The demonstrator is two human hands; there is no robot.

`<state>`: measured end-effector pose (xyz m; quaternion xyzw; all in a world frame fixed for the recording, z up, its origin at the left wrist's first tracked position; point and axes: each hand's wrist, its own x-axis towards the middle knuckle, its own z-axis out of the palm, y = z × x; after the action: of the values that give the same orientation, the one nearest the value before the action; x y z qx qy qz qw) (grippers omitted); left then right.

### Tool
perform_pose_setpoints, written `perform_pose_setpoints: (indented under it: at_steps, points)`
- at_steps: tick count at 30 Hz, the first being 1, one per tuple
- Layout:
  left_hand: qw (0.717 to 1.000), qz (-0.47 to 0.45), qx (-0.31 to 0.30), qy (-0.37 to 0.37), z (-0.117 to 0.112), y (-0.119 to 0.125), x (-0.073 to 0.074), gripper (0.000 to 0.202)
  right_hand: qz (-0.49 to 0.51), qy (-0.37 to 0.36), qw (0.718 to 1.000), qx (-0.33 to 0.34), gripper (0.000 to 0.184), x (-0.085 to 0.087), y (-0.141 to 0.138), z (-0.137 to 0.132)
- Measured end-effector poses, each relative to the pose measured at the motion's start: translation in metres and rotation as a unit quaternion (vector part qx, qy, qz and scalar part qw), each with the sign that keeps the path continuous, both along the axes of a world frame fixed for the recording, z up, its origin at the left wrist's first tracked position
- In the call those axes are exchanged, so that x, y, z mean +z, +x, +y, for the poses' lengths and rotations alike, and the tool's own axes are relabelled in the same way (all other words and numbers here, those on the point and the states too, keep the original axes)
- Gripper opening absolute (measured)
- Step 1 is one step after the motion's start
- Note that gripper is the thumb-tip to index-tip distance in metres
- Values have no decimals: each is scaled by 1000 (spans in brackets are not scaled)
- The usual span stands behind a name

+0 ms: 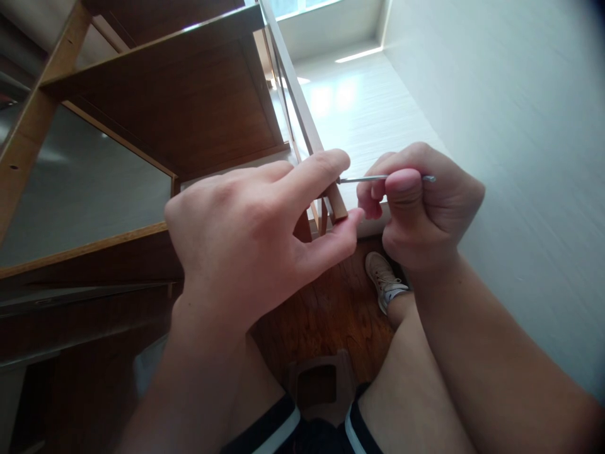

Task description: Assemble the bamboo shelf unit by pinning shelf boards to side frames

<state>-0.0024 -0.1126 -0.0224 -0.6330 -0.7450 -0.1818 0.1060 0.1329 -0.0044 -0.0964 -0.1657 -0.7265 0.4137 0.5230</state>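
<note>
My left hand (255, 221) is closed around the end of a narrow wooden bar (338, 205), the index finger over it and the thumb against its lower end. Pinched between the thumb and fingers of my right hand (425, 208) is a thin metal rod (363, 179), lying nearly level. Its left tip meets the side of the bar beside my left index finger, and its other end pokes out past my right thumb. I cannot tell what exactly the rod's tip is seated in.
A brown wooden shelf unit (189, 107) rises at the left, with a light wooden frame post (28, 132). On the right is a pale wall (520, 157). Below are a dark wood floor (326, 309), a brown stool (347, 378) and my shoe (380, 274). Daylight enters through a window (295, 6).
</note>
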Motion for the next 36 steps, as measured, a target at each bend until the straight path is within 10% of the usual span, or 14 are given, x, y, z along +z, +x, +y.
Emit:
perform_pose_setpoints:
  at_steps: [36]
  points:
    - [1000,9,0,3,1,2,2,30,23,-56,998,4,31,-3,-4,-1]
